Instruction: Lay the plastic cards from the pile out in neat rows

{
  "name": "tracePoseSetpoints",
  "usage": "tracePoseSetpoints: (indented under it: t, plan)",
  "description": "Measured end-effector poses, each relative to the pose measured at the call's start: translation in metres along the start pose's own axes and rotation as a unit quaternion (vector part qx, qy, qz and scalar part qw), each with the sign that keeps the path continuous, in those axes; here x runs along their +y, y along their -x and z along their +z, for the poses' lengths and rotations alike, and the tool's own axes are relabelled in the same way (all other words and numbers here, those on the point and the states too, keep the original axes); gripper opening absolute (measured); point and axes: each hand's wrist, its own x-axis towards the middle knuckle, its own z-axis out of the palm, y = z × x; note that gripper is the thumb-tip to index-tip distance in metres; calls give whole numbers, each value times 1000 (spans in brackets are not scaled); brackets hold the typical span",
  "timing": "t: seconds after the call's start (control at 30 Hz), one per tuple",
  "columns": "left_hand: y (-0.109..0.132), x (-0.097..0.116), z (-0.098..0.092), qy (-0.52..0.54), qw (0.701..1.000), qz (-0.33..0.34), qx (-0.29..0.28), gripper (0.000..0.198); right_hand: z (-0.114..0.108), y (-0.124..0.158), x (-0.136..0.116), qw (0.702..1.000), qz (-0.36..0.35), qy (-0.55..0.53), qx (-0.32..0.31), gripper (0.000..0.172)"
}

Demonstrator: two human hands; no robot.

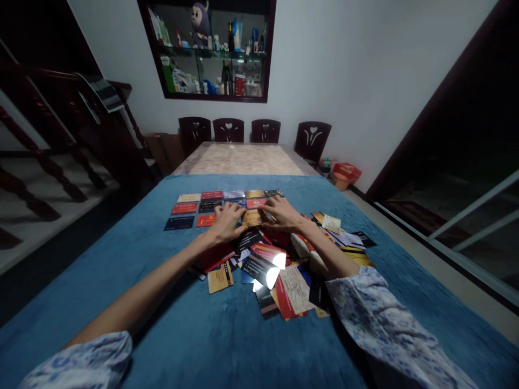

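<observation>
A gold card (252, 218) lies between my two hands at the front of a grid of cards. My left hand (227, 222) has its curled fingers at the card's left edge, and my right hand (283, 215) grips the right edge. Behind it in the grid are a red card (256, 203) and another gold card (254, 194). To the left lie an orange-red card (206, 220) and a dark blue card (179, 223). Below my hands spreads a loose, overlapping pile of cards, among them a black card (260, 270) with glare on one end.
A blue cloth (162, 335) covers the near table; the far part shows a bare marble-like top (243, 158). Several dark chairs (265, 131) stand behind it. More cards and papers (348, 239) lie to the right of my right forearm. A wall cabinet (217, 99) holds bottles and a plush toy.
</observation>
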Motion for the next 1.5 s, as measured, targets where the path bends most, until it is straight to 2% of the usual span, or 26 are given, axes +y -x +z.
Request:
tracePoseSetpoints:
  t: [0.27,0.47,0.77,1.13,1.3,1.5]
  plan:
    - [-28,1,-8,-27,1000,5,-14,42,-12,-18,20,999,2,20,-26,58]
    - [-48,1,-11,-57,998,-11,-25,37,-19,-32,35,999,2,24,-26,41]
    - [-85,-8,-11,-88,996,-14,-30,31,-27,-59,53,997,33,23,-72,27]
    - [-126,-26,2,-81,995,-39,-54,25,-14,-90,74,992,60,50,-98,33]
    - [-137,-34,9,-80,993,-40,-78,30,-10,-102,79,988,71,53,-123,32]
    - [-149,-38,16,-83,990,-54,-101,25,-3,-110,84,986,80,47,-138,35]
